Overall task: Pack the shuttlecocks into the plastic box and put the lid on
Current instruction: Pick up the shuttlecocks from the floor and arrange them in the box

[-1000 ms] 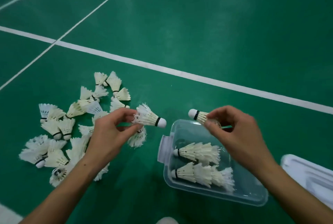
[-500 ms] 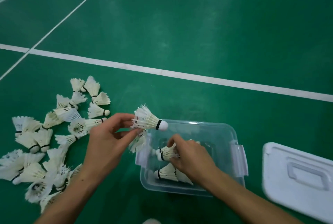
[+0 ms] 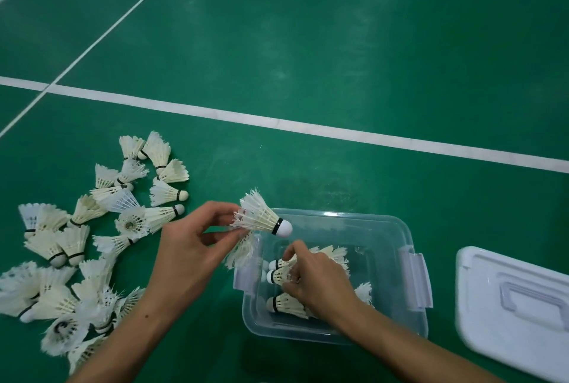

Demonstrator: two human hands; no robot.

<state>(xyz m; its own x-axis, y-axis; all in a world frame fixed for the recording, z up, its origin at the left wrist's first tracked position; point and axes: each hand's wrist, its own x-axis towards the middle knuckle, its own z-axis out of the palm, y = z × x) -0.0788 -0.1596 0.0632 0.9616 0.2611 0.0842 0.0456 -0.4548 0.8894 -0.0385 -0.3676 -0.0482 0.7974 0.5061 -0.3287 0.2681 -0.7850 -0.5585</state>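
Lying on the green floor (image 3: pixel 338 43) at the left is the big pile (image 3: pixel 80 253) still to pack. The box (image 3: pixel 381 259), lower middle, now has the right hand (image 3: pixel 317 284) inside, fingers curled on a shuttlecock (image 3: pixel 278 275) it has just brought down. The lid (image 3: pixel 517 305) waits at the right. The left hand (image 3: pixel 191 247) pinches the next one (image 3: pixel 261 216) over the rim.

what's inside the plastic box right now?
Plastic box holds at least three shuttlecocks, corks pointing left. Right hand reaches in, covering their feathers and possibly more.
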